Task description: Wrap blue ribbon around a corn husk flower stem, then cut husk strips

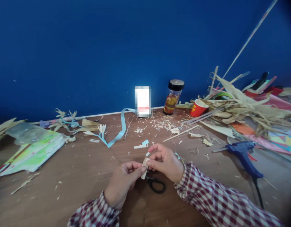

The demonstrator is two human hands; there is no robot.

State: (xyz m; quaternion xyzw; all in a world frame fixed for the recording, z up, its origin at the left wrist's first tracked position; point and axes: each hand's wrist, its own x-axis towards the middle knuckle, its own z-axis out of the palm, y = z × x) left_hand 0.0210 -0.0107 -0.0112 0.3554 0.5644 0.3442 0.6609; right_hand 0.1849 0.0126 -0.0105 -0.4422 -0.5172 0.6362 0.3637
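Observation:
Between my two hands is a short, pale strip of what looks like dried corn husk [145, 168]. My left hand [125, 176] pinches its lower left side between thumb and forefinger. My right hand [163, 160] grips the upper end, its thumb pressed on the strip and the forefinger raised. Just below, scissors [157, 185] with black handles lie on the table, their blades mostly hidden under my hands. Beyond the fingertips lie a small pale strip [140, 146] and a light blue scrap [145, 142].
A blue glue gun [245, 156] lies at right near heaped dried husks [242, 104]. A red paper cup [198, 107] and a lidded bottle [173, 97] stand at the back. Light blue ribbon [121, 129] curls left of centre; a green-and-white packet [34, 153] lies far left. Shavings litter the table [88, 189].

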